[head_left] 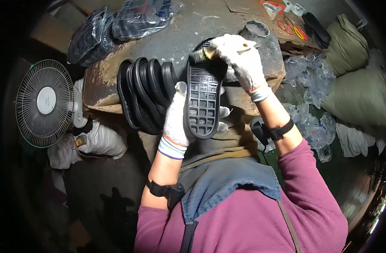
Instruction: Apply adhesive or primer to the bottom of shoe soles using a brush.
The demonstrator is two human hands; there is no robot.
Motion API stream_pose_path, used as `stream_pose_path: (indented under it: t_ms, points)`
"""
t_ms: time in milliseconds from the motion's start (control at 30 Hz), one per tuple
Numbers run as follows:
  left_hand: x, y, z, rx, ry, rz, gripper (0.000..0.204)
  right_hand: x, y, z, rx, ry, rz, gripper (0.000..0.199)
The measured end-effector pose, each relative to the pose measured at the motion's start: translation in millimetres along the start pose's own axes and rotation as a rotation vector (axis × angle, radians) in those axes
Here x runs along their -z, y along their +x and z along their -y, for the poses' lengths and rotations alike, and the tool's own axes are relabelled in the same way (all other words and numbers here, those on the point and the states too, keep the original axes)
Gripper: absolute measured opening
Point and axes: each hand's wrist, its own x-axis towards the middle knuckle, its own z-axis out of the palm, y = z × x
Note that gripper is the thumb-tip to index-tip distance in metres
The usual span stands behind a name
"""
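Observation:
A black rubber shoe sole (203, 101), its inner face with a grid of square hollows turned up, is held over the table's near edge. My left hand (176, 116), in a white knit glove, is closed on its left side; the thumb lies along the rim and fingertips show at the right side. My gloved right hand (239, 55) is closed round the handle of a brush (201, 55). The dark bristles touch the far part of the sole. Several more black soles (144, 92) stand leaning together in a row left of my left hand.
A worn table (193, 25) carries a small metal can (256, 30) and wrapped bundles in clear plastic (140, 19). Scissors (285, 27) lie at the far right. A fan (45, 103) stands left; plastic bags (315, 126) and green sacks (357, 92) are right.

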Motion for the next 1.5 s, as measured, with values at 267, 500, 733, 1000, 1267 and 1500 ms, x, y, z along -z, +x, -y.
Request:
stream_pose_path:
  t_ms: [267, 500, 733, 1000, 1267, 1500]
  points:
    - [13, 11, -11, -0.349, 0.187, -0.264, 0.069, -21, -58, 45, -0.035, 0.094, 0.282, 0.016]
    - [-7, -7, -54, -0.121, 0.321, -0.014, 0.061, -4, -81, 73, -0.42, 0.24, 0.275, 0.024]
    - [-7, -23, -58, -0.008, 0.578, -0.044, 0.066, 12, -51, 71, -0.338, -0.072, -0.011, 0.021]
    - [10, -13, -41, 0.089, 0.248, -0.152, 0.074, 47, -15, 30, 0.161, -0.488, -0.059, 0.016]
    - [-4, -18, -10, 0.033, 0.059, -0.102, 0.08, 49, 27, 28, 0.484, -0.844, 0.044, 0.012]
    - [-3, -8, -4, -0.049, 0.024, -0.023, 0.081, 22, 40, 20, 0.531, -0.704, -0.007, 0.014]
